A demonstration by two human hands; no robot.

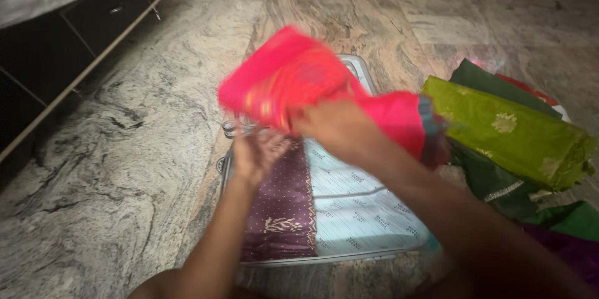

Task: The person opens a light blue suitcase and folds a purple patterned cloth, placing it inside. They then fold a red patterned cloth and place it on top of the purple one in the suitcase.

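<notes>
Above an open suitcase (349,208) on the stone floor (125,168), both hands meet on a folded pink cloth (287,77) with gold trim, blurred in the frame. Right hand (334,127): reaching across from the near right, fingers closed over the cloth's near edge, so the cloth is gripped from above. Left hand (259,152): raised from the near left, palm up and fingers spread beneath the cloth; whether it touches the cloth cannot be told through the blur. The pink cloth is held in the air over the far left corner of the suitcase, apart from what lies inside.

Inside the suitcase: a folded purple cloth (281,205) with small dots and a gold border lies flat along the left half; the right half shows bare pale patterned lining. One piece thus appears packed, and the pink one is not yet laid down.

Right of the suitcase, on the floor: a pile of folded cloths outside it, a green one with gold motifs (511,130) on top, dark green cloth (493,180) beneath, and a red edge at the far side. Far left: a dark low cabinet (56,55) with a white sheet over it.
</notes>
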